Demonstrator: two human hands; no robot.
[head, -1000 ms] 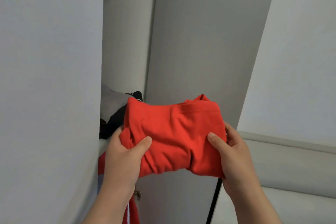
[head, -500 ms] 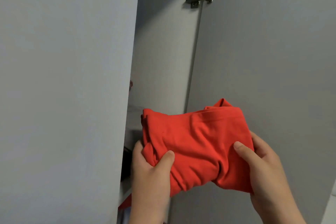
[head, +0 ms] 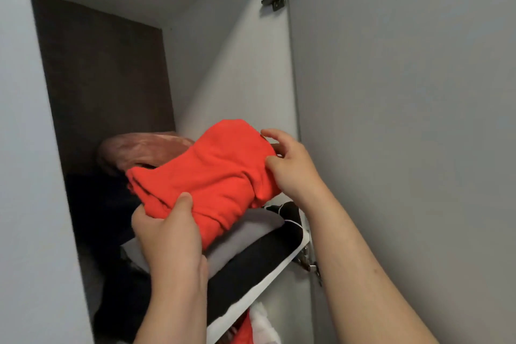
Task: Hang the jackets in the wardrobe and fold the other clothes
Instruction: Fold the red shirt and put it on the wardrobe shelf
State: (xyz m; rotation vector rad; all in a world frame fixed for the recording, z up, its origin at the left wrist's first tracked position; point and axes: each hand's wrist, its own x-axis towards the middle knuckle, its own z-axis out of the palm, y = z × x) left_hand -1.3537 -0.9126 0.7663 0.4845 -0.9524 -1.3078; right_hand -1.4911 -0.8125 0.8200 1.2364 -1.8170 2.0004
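Holding one folded red garment (head: pixel 212 176) above the wardrobe shelf (head: pixel 268 285), two hands grip its ends. The left hand (head: pixel 170 240) clamps the lower-left end, thumb on top; the right hand (head: pixel 290 165) pinches the upper-right end. The long axis runs between them, rising rightward. Beneath lie one grey garment (head: pixel 251 229) and one black garment (head: pixel 251 262), stacked.

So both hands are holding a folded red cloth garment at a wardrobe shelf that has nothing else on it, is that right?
Not quite: the head view shows the white wardrobe shelf is not bare. A grey folded garment lies on a black folded garment, a pinkish bundle behind. The rest holds: left hand and right hand both grip the folded red cloth garment.
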